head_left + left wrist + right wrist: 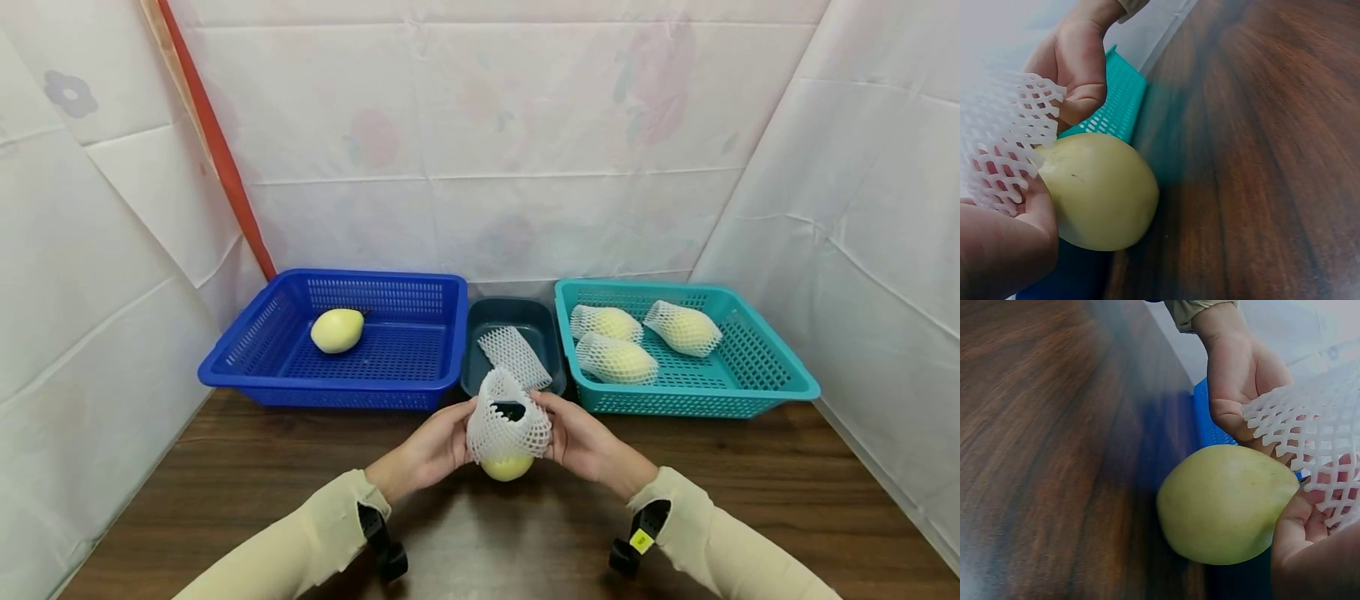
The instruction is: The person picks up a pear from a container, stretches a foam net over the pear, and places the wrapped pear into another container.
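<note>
Between both hands is a white foam net sleeve, its mouth spread at the stem end of a pale yellow-green pear. My left hand holds one side of the sleeve, thumb outside and fingertips showing through the mesh. Opposite it, my right hand grips the other side the same way. The pear's rounded bottom is bare below the sleeve in the head view. In the right wrist view most of the pear lies outside the mesh. Whether the pear touches the table cannot be told.
A blue basket at the left contains one bare pear. In the middle, a small dark tray has flat foam sleeves in it. Three sleeved pears lie in the teal basket at the right. White cloth walls surround the wooden table.
</note>
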Action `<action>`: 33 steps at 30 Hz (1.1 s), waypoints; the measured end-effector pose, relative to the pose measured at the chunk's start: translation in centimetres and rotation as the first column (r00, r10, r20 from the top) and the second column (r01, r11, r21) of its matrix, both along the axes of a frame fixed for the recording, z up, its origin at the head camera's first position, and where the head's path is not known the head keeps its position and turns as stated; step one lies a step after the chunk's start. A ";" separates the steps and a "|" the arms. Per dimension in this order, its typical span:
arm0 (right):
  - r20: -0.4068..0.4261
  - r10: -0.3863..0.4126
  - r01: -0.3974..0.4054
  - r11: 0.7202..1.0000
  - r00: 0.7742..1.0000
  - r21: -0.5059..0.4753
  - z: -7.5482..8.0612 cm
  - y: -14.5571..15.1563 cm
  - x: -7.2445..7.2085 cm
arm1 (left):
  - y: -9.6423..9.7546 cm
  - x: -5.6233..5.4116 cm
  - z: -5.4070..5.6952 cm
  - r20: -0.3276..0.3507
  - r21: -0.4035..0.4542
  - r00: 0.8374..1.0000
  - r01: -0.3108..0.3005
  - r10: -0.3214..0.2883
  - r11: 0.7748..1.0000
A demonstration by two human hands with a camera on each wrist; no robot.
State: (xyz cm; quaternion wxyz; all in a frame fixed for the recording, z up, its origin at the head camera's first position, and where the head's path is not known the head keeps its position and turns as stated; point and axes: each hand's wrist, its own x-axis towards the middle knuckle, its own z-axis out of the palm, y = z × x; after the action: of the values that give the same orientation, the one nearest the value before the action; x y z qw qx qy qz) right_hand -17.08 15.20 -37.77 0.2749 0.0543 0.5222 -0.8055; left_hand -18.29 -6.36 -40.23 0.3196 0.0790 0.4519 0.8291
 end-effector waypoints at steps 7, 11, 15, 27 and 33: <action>0.012 0.004 -0.004 1.000 1.000 0.006 -1.1 0.1 0.2 | -0.1 -0.1 -0.6 0.007 -0.056 1.000 -0.027 0.027 0.998; 0.014 0.005 -0.005 1.000 1.000 0.013 -1.6 0.2 0.2 | -0.2 -0.2 -0.9 0.003 -0.082 0.999 -0.036 0.036 0.996; 0.019 -0.007 0.006 1.000 1.000 0.028 -1.9 0.1 0.2 | -0.3 -0.3 -1.3 0.004 -0.100 0.999 -0.047 0.048 0.994; -0.003 -0.009 0.009 0.998 1.000 0.068 -3.2 0.5 -0.1 | -0.4 -0.5 -2.7 -0.012 -0.165 0.998 -0.068 0.067 0.984; -0.031 0.007 -0.005 0.997 0.999 0.073 -4.1 0.8 -0.1 | 0.0 -0.4 -2.8 -0.007 -0.212 0.995 -0.099 0.100 0.972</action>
State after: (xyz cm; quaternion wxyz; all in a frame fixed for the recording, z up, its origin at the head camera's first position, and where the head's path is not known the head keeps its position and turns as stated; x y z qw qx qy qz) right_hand -17.15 15.98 -41.88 0.2669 0.0499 0.5556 -0.7859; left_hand -18.65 -6.34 -43.03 0.2854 0.0200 0.5406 0.7912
